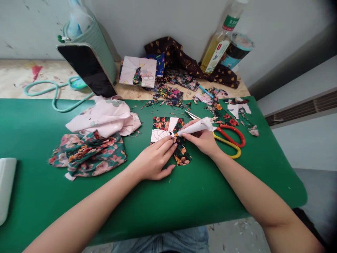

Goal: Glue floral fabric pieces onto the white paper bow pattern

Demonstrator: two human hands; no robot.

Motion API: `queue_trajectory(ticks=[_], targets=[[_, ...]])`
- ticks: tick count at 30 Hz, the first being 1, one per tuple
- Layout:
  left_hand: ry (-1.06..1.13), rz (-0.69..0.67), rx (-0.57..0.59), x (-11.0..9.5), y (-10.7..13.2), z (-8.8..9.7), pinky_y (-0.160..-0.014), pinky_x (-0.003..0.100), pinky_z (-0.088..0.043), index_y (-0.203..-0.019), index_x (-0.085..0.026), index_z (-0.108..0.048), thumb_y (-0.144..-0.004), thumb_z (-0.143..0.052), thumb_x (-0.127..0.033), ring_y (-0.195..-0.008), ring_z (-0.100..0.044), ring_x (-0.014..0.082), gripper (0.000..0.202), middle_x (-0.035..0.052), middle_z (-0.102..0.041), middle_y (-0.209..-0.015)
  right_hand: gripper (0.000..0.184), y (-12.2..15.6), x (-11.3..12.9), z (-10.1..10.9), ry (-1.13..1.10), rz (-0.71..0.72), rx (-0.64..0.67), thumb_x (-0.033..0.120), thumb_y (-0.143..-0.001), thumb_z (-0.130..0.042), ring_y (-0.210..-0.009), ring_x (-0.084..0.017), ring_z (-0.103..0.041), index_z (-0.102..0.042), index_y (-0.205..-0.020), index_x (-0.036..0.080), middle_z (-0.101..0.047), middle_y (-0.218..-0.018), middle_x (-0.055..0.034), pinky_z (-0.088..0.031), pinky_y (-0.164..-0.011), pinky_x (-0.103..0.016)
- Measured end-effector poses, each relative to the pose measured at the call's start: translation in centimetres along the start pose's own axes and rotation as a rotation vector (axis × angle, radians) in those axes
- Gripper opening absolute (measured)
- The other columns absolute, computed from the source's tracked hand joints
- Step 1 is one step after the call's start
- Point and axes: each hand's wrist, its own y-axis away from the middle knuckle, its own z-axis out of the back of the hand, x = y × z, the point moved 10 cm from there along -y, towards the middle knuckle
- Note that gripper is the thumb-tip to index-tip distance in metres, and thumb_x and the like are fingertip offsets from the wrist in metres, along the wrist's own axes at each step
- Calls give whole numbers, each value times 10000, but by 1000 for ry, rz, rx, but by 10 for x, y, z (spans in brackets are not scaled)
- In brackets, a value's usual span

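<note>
On the green mat lies a squarish patchwork piece (pixel 159 123), made of white and dark floral fabric strips that meet near its middle. My left hand (pixel 155 160) rests with its fingers laid flat on the lower left of it, thumb apart on the mat. Between the thumb and fingers of my right hand (pixel 202 140) is a white cone-shaped piece (pixel 196 127), its narrow tip at the middle of the patchwork; whether it is paper or cloth I cannot tell. Scissors (pixel 233 146) with red and yellow handles lie beside my right hand, partly hidden by it.
Pink fabric (pixel 105 114) and green floral fabric (pixel 92 154) lie crumpled at left. A phone (pixel 88 70) leans on a green container (pixel 104 52). Behind are fabric scraps (pixel 171 95), a white patchwork square (pixel 138 70), brown cloth (pixel 168 52) and a bottle (pixel 218 45). A white object (pixel 6 186) stands far left.
</note>
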Motion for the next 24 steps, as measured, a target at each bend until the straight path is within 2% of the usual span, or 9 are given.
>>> queue_trajectory(ticks=[12, 24], targets=[[-4, 16, -9, 1, 0, 0, -1066, 497, -469, -1327, 40, -497, -912, -467, -370, -1324, -452, 389, 584, 265, -535, -1308, 316, 2, -1, 0, 18, 29, 9, 354, -710, -807, -871, -209, -688, -588, -907, 239, -686, -884, -19, -559, -890, -408], [15, 25, 5, 2, 0, -1, -1066, 514, -468, -1327, 32, -504, -918, -462, -362, -1337, -444, 392, 570, 273, -533, -1324, 261, 2, 4, -1, 84, 57, 20, 373, -737, -782, -879, -224, -679, -610, -891, 250, -684, -888, -30, -555, -893, -418]])
